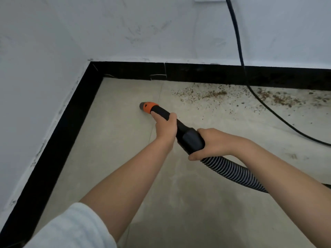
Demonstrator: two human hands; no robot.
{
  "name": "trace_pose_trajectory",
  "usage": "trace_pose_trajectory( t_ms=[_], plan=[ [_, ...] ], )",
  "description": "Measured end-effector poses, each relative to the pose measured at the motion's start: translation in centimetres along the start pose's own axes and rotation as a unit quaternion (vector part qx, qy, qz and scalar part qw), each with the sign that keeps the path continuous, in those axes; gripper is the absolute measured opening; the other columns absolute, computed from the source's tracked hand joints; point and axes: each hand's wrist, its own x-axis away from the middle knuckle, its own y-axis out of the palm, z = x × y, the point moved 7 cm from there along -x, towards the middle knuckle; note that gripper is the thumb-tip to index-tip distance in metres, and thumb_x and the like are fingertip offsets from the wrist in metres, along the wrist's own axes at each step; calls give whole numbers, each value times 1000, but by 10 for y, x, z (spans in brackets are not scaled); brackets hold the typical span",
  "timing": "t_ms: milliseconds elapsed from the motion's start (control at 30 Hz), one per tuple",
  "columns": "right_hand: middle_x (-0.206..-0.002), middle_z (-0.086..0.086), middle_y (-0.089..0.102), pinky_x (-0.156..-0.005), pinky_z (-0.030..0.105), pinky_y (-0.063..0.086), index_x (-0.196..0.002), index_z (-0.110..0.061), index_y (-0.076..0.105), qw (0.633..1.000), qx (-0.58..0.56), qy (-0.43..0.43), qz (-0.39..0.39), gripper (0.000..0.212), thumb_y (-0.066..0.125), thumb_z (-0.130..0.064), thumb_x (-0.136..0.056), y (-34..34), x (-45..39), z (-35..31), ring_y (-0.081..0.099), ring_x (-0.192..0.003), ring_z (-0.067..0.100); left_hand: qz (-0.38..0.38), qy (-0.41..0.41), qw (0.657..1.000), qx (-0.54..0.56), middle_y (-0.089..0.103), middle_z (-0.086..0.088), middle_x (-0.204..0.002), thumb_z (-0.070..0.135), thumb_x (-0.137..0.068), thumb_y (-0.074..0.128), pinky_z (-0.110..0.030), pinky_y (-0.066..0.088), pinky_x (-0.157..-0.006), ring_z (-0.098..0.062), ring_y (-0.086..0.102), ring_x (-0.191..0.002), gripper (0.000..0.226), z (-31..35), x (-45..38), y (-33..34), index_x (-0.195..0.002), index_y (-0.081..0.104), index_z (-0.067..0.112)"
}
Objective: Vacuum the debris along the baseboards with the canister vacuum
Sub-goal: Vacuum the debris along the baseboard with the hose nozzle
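Note:
The vacuum's black wand ends in an orange and grey nozzle [146,107] that points left, low over the grey floor near the room's corner. My left hand [165,127] grips the wand just behind the nozzle. My right hand [213,143] grips the thick black cuff [190,139] where the ribbed hose [231,171] joins. Brown crumbs of debris [206,94] lie scattered along the black baseboard [206,73] of the far wall, to the right of the nozzle. The canister is out of view.
A second black baseboard [59,133] runs along the left wall and meets the far one at the corner. A black power cord [238,42] hangs down the far wall and trails across the floor to the right, over the debris.

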Motion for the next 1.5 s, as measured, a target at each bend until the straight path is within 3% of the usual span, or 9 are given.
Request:
trace_pose_trajectory(
  t_ms=[133, 233, 467, 733, 900, 1000, 1100, 1333, 1500],
  plan=[
    [-106, 1, 61, -86, 37, 53, -113, -18, 52, 997, -76, -1, -12, 54, 76, -43, -72, -4, 9, 8, 60, -96, 17, -90, 3, 996, -22, 36, 1, -121, 19, -96, 39, -37, 39, -104, -21, 45, -108, 73, 6, -4, 21, -149, -12, 23],
    [-102, 3, 62, -83, 42, 54, -111, -18, 51, 992, -122, 8, 4, 50, 78, -36, -72, -5, 17, 15, 62, -92, 17, -139, 7, 990, -36, 39, -6, -137, 19, -95, 41, -45, 40, -105, -28, 47, -117, 75, 10, 1, 37, -150, -10, 25],
    [-96, -3, 59, -70, 26, 48, -107, -19, 52, 985, -124, 66, 100, 52, 77, -40, -66, -11, 33, 32, 58, -82, 9, -198, -2, 980, -10, 40, -10, -138, 16, -96, 41, -43, 44, -101, -24, 48, -108, 72, 17, 4, 62, -151, -5, 25],
    [-91, -6, 55, -67, 27, 50, -103, -21, 44, 985, -94, 99, 101, 53, 76, -38, -65, -14, 31, 34, 58, -79, 11, -157, -10, 987, -27, 37, -9, -139, 18, -95, 38, -46, 39, -105, -29, 46, -118, 70, 13, -7, 62, -150, -5, 23],
    [-89, -5, 55, -64, 30, 50, -102, -21, 42, 985, -73, 109, 108, 54, 76, -38, -63, -15, 13, 22, 59, -78, 14, -113, -6, 991, -74, 43, -14, -136, 21, -96, 39, -45, 45, -99, -31, 50, -114, 69, 22, -28, 46, -150, -4, 17],
    [-89, -4, 54, -64, 31, 49, -101, -19, 40, 983, -71, 114, 123, 55, 76, -40, -64, -15, 4, 16, 59, -80, 17, -114, 6, 989, -95, 46, -15, -132, 22, -97, 41, -38, 50, -84, -26, 51, -102, 70, 29, -37, 42, -150, -4, 17],
    [-93, -2, 55, -69, 34, 52, -102, -19, 40, 983, -76, 115, 123, 56, 76, -41, -65, -11, -1, 17, 59, -82, 18, -113, 9, 986, -121, 46, -14, -133, 25, -98, 40, -40, 50, -86, -29, 52, -108, 70, 30, -41, 41, -150, -6, 17],
    [-92, -4, 54, -65, 26, 47, -99, -21, 43, 989, -43, 113, 79, 52, 77, -42, -66, -12, 14, 29, 55, -82, 16, -146, -32, 982, -114, 46, -12, -126, 22, -97, 44, -39, 52, -79, -29, 54, -104, 75, 26, -25, 52, -149, -11, 19],
    [-95, -4, 59, -71, 26, 49, -98, -22, 47, 990, -5, 139, 13, 49, 78, -42, -66, 6, 45, 49, 58, -86, 15, -169, -47, 977, -122, 49, -9, -125, 24, -98, 43, -43, 52, -88, -30, 56, -106, 80, -1, 10, 71, -147, -21, 21]
  ],
)
